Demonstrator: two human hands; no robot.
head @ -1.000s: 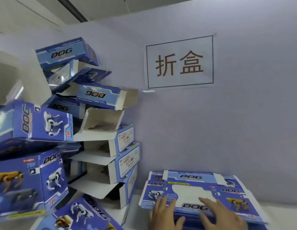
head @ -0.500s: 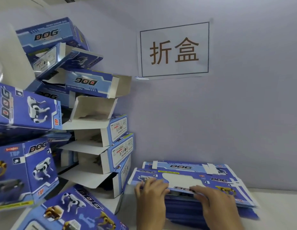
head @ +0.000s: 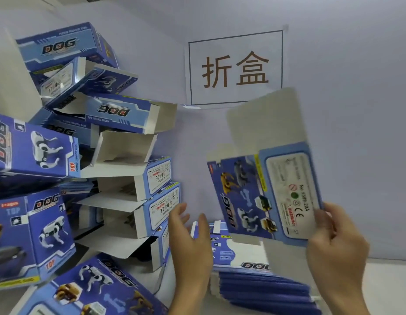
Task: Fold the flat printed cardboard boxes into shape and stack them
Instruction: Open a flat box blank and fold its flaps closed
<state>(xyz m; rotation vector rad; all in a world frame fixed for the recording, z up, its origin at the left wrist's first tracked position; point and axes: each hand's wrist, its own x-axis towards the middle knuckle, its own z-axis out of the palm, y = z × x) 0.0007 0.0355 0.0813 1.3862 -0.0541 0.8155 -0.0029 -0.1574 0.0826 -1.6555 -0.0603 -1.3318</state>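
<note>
Holding one flat printed box (head: 265, 189) up in the air, the right hand (head: 336, 251) pinches it at its lower right corner, with the thumb on the printed side near the warning label and the other fingers hidden behind the card. The box is still collapsed, tilted a little, and its plain white flap points upward in front of the paper sign (head: 235, 68) on the wall. I think it is raised like this so that both hands can reach its edges and push it open into a tube. The left hand (head: 189, 244) holds nothing; its fingers are straight and slightly spread, just beside the left edge of the raised box but not touching it, probably ready to take that side. Below the two hands lies the pile of flat boxes (head: 261, 287) on the white table (head: 388, 289), close to the wall, so the next piece is near to reach. On the left stands the heap of folded boxes (head: 120, 178), leaning and irregular, many with end flaps open. It looks unstable, so a new box should be set on it with care. The folding of this box is not yet begun.
</note>
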